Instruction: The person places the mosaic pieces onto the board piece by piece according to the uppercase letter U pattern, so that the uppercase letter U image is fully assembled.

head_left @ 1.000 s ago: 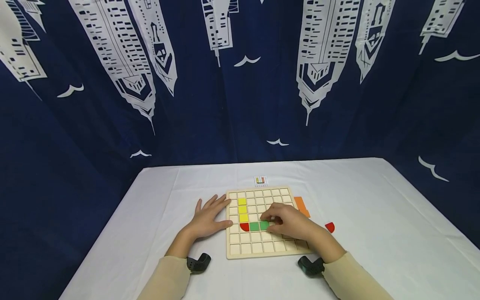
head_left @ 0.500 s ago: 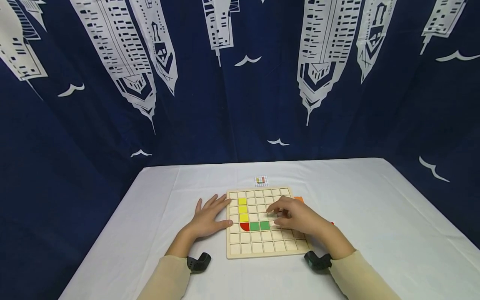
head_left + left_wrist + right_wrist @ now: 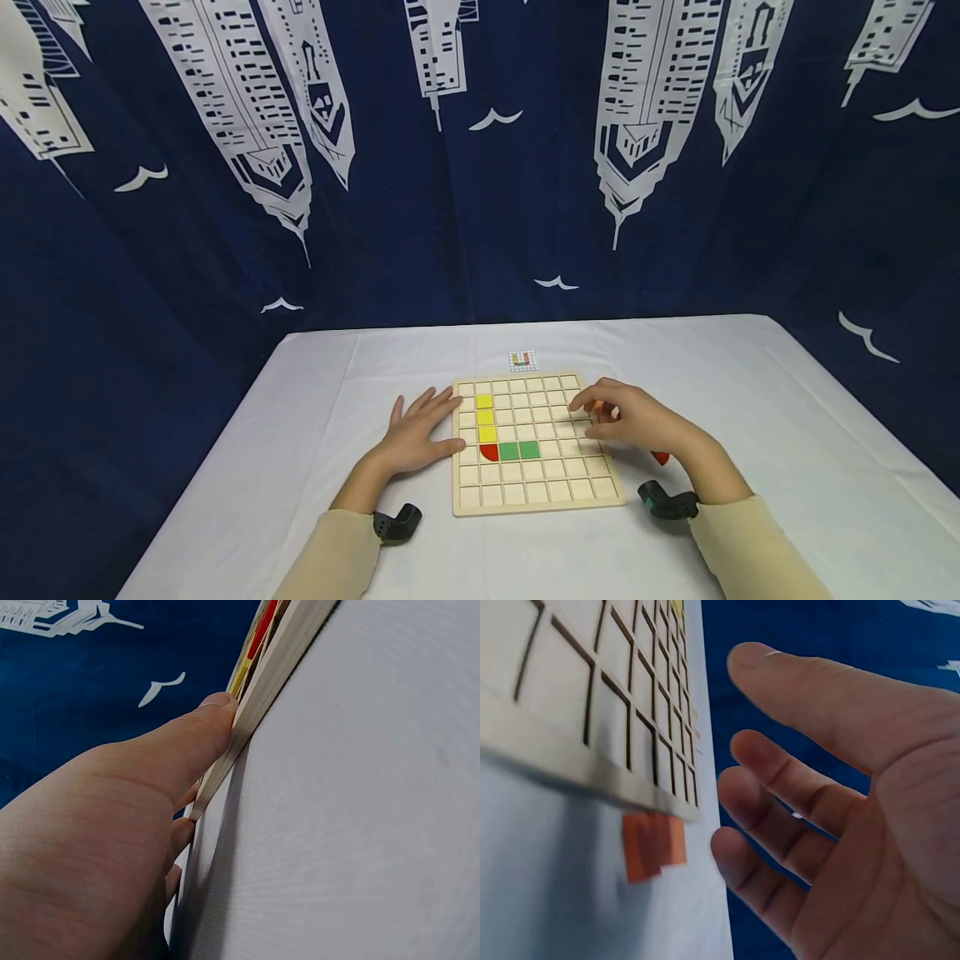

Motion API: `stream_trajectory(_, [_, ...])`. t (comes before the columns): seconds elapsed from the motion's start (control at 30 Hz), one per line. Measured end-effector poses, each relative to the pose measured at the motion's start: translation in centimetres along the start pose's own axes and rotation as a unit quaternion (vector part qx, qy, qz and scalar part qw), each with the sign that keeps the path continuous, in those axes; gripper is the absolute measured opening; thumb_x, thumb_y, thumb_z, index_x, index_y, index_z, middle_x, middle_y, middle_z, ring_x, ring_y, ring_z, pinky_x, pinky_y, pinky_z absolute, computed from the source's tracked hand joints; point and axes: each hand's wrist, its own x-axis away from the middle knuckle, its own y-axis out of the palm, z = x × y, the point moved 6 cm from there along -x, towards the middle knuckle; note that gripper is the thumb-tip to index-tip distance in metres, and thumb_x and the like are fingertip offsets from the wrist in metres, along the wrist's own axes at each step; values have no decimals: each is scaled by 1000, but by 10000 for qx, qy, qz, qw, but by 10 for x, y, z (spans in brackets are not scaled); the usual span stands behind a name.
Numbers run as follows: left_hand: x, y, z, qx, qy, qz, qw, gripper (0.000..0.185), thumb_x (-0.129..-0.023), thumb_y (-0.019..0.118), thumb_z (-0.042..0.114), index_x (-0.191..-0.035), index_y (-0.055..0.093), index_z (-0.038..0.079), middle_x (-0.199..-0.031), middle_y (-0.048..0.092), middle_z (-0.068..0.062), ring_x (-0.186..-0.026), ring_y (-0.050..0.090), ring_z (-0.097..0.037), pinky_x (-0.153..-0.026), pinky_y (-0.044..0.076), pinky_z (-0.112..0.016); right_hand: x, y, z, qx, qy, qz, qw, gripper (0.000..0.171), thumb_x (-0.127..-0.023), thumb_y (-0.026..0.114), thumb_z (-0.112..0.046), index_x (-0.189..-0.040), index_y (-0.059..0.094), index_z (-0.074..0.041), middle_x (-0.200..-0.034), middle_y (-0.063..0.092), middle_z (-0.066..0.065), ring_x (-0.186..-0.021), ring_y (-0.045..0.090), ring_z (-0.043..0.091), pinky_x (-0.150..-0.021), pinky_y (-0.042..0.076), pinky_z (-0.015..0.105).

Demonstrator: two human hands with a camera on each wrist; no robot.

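Note:
A wooden grid board (image 3: 517, 496) lies on the table with a column of yellow squares (image 3: 486, 417), a red quarter-round piece (image 3: 489, 452) and two green squares (image 3: 519, 451) set in its cells. My left hand (image 3: 415, 437) rests spread at the board's left edge; in the left wrist view the thumb (image 3: 187, 742) touches the wooden rim. Over the board's right edge hovers my right hand (image 3: 637, 417), fingers loosely bent and holding nothing. Orange pieces (image 3: 654, 844) lie on the cloth beside the board, mostly hidden under that hand in the head view.
A small pattern card (image 3: 522, 361) with a coloured U shape lies beyond the board's far edge. Another red piece (image 3: 660, 457) sits on the white cloth (image 3: 787, 417) to the right, partly covered by the right forearm. A dark blue printed curtain (image 3: 480, 208) hangs behind the table.
My right hand has drawn away from the green squares, moving right across the board to its right edge above the orange pieces. My left hand has stayed in place.

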Motion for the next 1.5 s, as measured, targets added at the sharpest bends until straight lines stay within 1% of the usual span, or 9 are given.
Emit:
stream_trajectory(0.07, [0, 0, 0, -10, -7, -5, 10000, 75, -84, 64, 53, -148, 37, 28, -160, 24, 5, -151, 11, -25, -116, -10, -62, 3, -3, 5, 68, 80, -45, 9999, 32, -81, 75, -13, -112, 65, -14, -93, 58, 8, -78, 53, 12, -68, 47, 20])
stream_trajectory(0.17, [1, 0, -1, -22, 3, -4, 10000, 74, -84, 64, 53, -148, 37, 28, -160, 24, 5, -151, 12, -25, -116, -9, -62, 7, -9, 14, 137, 260, -100, 9995, 31, -81, 75, -13, -111, 66, -15, -97, 61, 6, -83, 55, 14, -71, 48, 21])
stream_trajectory(0.33, [1, 0, -2, -41, 14, -14, 10000, 74, -84, 64, 53, -148, 37, 28, -160, 24, 6, -151, 12, -25, -116, -9, -62, 15, -18, 31, 188, 834, -164, 9962, 29, -82, 75, -17, -110, 67, -18, -106, 63, 3, -89, 56, 19, -72, 48, 23])
stream_trajectory(0.4, [0, -1, -2, -49, 13, -18, 10000, 74, -84, 64, 54, -148, 37, 28, -160, 24, 6, -151, 11, -25, -116, -9, -62, 18, -22, 37, 211, 1092, -221, 9935, 29, -82, 74, -17, -110, 68, -20, -108, 62, 3, -89, 54, 19, -72, 48, 25])
stream_trajectory(0.53, [0, -1, -2, -49, 14, -2, 10000, 74, -84, 64, 54, -149, 36, 28, -160, 23, 6, -151, 11, -24, -116, -9, -62, 22, -26, 46, 119, 1338, -349, 9903, 30, -81, 73, -15, -110, 67, -19, -110, 62, 3, -90, 53, 19, -74, 47, 28])
stream_trajectory(0.8, [1, -1, -3, -39, 0, 14, 10000, 74, -85, 64, 54, -149, 36, 28, -160, 23, 7, -151, 11, -24, -116, -9, -62, 32, -29, 63, -23, 1352, -542, 9893, 27, -80, 75, -16, -106, 69, -19, -108, 66, 3, -89, 50, 18, -71, 45, 23])
stream_trajectory(1.1, [1, 0, -2, -36, 33, 14, 10000, 74, -85, 64, 54, -149, 37, 27, -160, 24, 6, -151, 12, -25, -116, -8, -63, 48, -30, 85, -119, 1725, -748, 9821, 26, -76, 77, -15, -100, 71, -22, -106, 62, 2, -92, 50, 18, -72, 43, 22])
stream_trajectory(1.33, [0, -1, -1, -32, 28, 15, 10000, 74, -85, 63, 54, -148, 37, 27, -160, 24, 6, -151, 12, -25, -116, -9, -63, 56, -28, 93, -556, 1628, -1057, 9794, 34, -74, 78, -15, -107, 68, -18, -96, 56, 7, -72, 45, 12, -59, 37, 22])
stream_trajectory(1.5, [0, -1, 0, -31, 56, 12, 10000, 74, -85, 63, 54, -148, 37, 26, -160, 24, 5, -151, 13, -26, -116, -8, -63, 56, -25, 94, -493, 1705, -1174, 9771, 39, -72, 80, -16, -108, 67, -21, -96, 53, 6, -73, 44, 12, -58, 38, 22])
